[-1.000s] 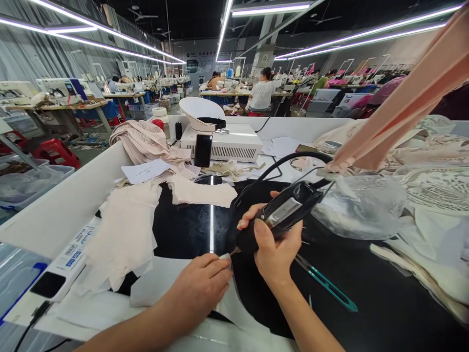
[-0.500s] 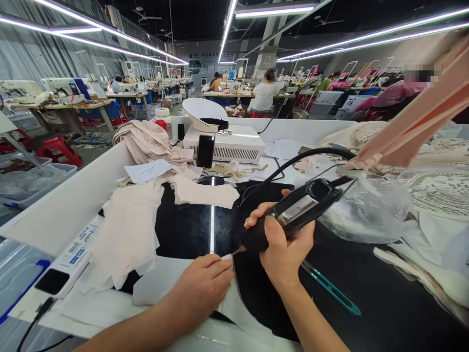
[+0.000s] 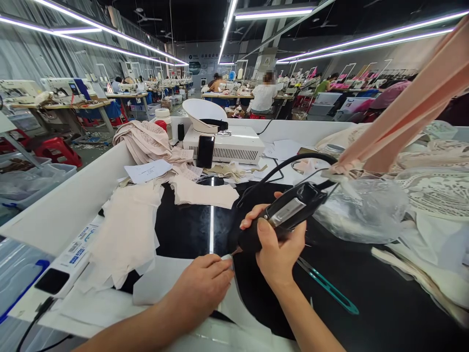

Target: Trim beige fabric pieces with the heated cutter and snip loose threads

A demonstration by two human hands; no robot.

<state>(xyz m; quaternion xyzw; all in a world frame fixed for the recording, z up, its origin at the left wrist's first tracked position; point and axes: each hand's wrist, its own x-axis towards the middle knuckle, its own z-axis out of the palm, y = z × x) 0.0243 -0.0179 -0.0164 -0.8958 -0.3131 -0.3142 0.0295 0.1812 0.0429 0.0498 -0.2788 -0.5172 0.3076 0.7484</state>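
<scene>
My right hand [image 3: 280, 249] is wrapped round a black corded hand tool [image 3: 287, 208] with a silvery plate on its side. The tool slants down to the left, and its thin tip is close to the fingertips of my left hand [image 3: 205, 281]. With fingers pressed together, my left hand holds down the edge of a white sheet-like piece [image 3: 232, 305]; whether this is fabric or paper I cannot tell. A pink cloth strip [image 3: 403, 107] is tied near the tool's cord end. Teal-handled tweezers [image 3: 330, 288] lie right of my right wrist on the black tabletop [image 3: 366, 293].
Stacked pale cut pieces [image 3: 126, 230] lie at left, and another pale stack [image 3: 203, 191] lies behind my hands. A phone [image 3: 205, 151] leans on a white vented box [image 3: 242, 142]. Clear plastic bags [image 3: 362, 210] and lace fabric [image 3: 436, 195] fill the right side. People sit at sewing tables beyond.
My right hand and the black tool have shifted slightly left, with the cord and pink strip following. The tweezers have moved a little left. My left hand stays nearly still.
</scene>
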